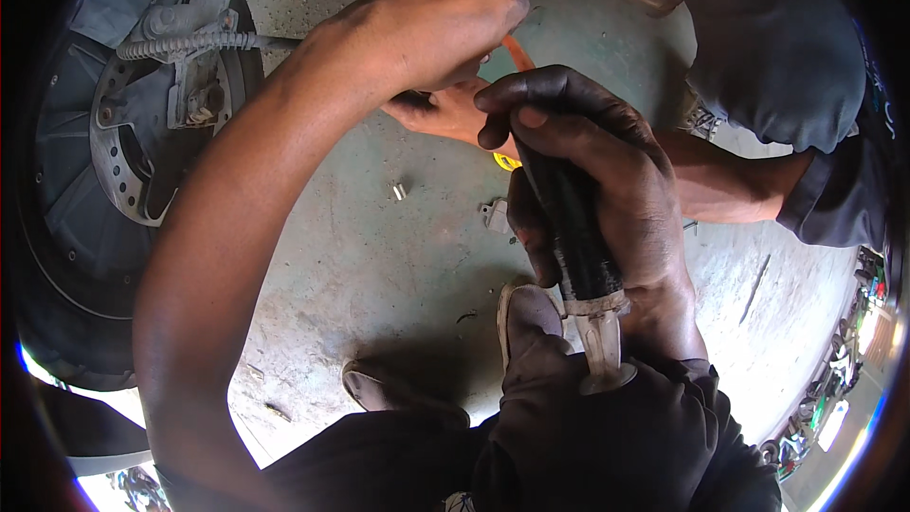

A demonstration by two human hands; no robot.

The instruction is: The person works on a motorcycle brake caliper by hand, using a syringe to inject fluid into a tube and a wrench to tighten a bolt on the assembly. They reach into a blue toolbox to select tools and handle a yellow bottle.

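My left hand [445,14] reaches up to the top middle. It is curled with its back toward me, so whatever its fingers hold is hidden. My right hand [616,171] is wrapped round a tool with a black grip [572,228] and a pale metal end, which points down toward my lap. Another person's hand [460,118] comes in from the right, under my left hand. By these hands show an orange strip [518,54] and a yellow round thing [507,161], both partly covered. More of a person's fingers and a greyish part show at the top edge.
A wheel with a drilled brake disc [118,166] and a spring-wrapped cable [190,44] stands at left. On the floor lie a small silver cylinder [398,192] and a grey metal plate [494,215]. The other person's dark-clothed leg [777,47] is at upper right; my shoes [531,318] are below.
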